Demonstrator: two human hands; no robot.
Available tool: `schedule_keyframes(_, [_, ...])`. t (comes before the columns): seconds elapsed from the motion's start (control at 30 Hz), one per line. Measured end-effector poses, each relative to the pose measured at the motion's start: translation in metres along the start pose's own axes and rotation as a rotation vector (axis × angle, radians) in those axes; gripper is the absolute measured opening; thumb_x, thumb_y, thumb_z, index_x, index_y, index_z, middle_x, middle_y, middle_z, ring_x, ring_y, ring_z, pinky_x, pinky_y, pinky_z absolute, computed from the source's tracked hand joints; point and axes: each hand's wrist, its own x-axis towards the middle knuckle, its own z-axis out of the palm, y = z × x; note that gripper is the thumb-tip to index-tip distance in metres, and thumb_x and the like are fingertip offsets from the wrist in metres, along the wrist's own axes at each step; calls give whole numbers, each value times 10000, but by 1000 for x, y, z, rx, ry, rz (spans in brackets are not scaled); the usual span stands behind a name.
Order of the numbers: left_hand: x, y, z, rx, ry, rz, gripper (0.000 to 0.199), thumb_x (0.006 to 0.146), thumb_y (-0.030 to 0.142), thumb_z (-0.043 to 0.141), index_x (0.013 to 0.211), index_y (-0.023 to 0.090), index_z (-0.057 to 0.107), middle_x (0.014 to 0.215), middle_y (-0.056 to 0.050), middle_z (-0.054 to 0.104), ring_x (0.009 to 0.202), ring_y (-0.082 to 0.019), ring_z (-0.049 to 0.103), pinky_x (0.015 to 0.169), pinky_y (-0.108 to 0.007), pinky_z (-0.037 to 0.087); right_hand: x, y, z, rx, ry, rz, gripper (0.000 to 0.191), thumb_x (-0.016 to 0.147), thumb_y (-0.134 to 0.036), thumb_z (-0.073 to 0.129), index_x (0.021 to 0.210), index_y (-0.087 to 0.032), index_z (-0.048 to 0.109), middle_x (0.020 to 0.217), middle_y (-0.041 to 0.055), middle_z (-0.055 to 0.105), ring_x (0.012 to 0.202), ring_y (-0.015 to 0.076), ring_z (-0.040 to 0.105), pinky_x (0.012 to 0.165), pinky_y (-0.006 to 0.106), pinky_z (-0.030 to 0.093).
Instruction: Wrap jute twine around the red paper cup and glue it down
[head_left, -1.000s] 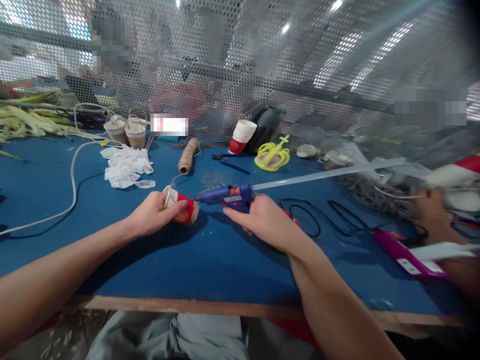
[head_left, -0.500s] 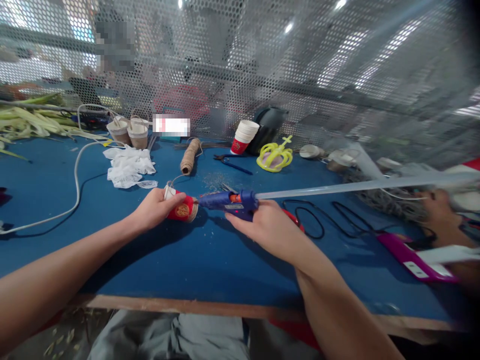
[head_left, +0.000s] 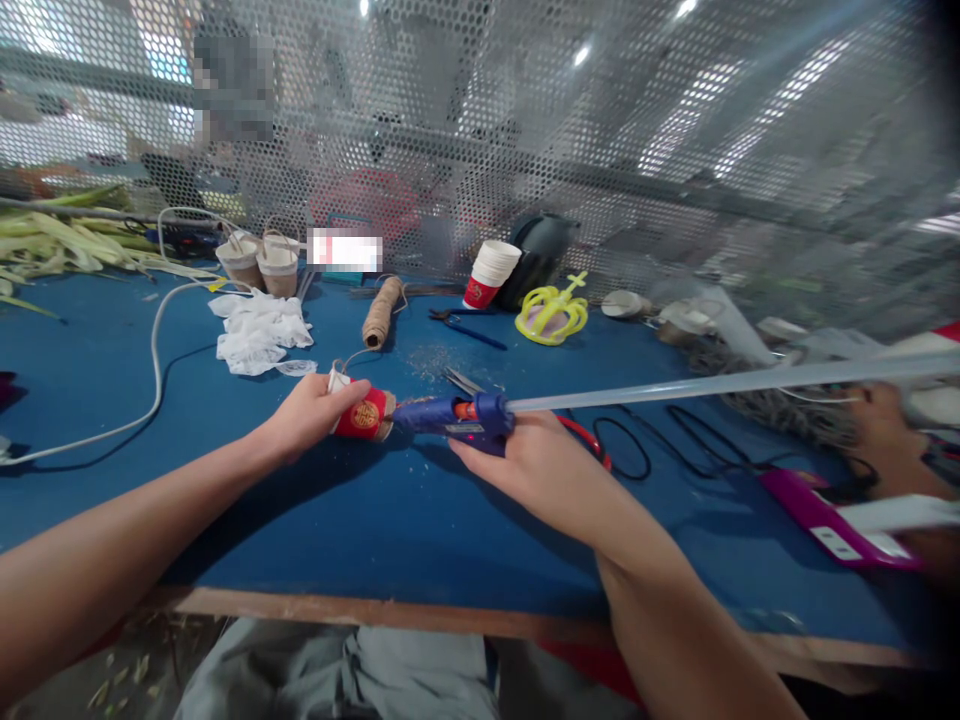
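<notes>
My left hand (head_left: 319,412) is closed round a red paper cup (head_left: 365,414) with a gold emblem, lying on its side in the air above the table. Twine wraps the cup's right-hand end. My right hand (head_left: 532,465) grips a blue glue gun (head_left: 457,418), a long clear glue stick (head_left: 675,388) sticking out of its back. The gun's nozzle meets the twine-wrapped end of the cup; whether it touches is too small to tell. Behind the cup lies a roll of twine (head_left: 382,313), a strand running toward the cup. Scissors (head_left: 465,382) lie partly hidden behind the gun.
Pliers (head_left: 469,328), stacked paper cups (head_left: 493,272) and a yellow crown-shaped piece (head_left: 553,312) stand at the back. White gloves (head_left: 259,330) and two twine-wrapped cups (head_left: 277,268) are left. At right are a purple power strip (head_left: 810,515), black cable (head_left: 622,450) and another person's hand (head_left: 889,425).
The glue gun has tilted and dropped slightly at the cup's end, showing more of the scissors. The cup has turned a little in my left hand.
</notes>
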Motion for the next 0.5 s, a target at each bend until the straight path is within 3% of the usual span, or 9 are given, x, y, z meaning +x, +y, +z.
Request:
schedule_keyframes(0.2, [1,-3,0,18,-4,-7,329,668,459,570,594,138,584,491,-19,570,472,-138,494,438,-235,316,0,2,2,19,-19,21,240,802,-300,505,601,-188,572,605,26,651,615,175,612,643,266,441])
schedule_keyframes(0.37, [3,-8,-1,95,13,66,329,685,455,551,589,141,544,477,19,498,440,-100,403,418,-220,263,3,4,2,86,15,62,197,782,-293,509,635,-184,581,653,27,663,644,177,612,619,259,437])
schedule_keyframes(0.5, [1,-9,-2,201,-9,119,373,704,476,514,514,159,458,452,53,382,435,-76,300,418,-214,215,6,5,1,140,15,157,267,764,-296,524,517,-197,497,484,1,581,541,162,577,528,247,407])
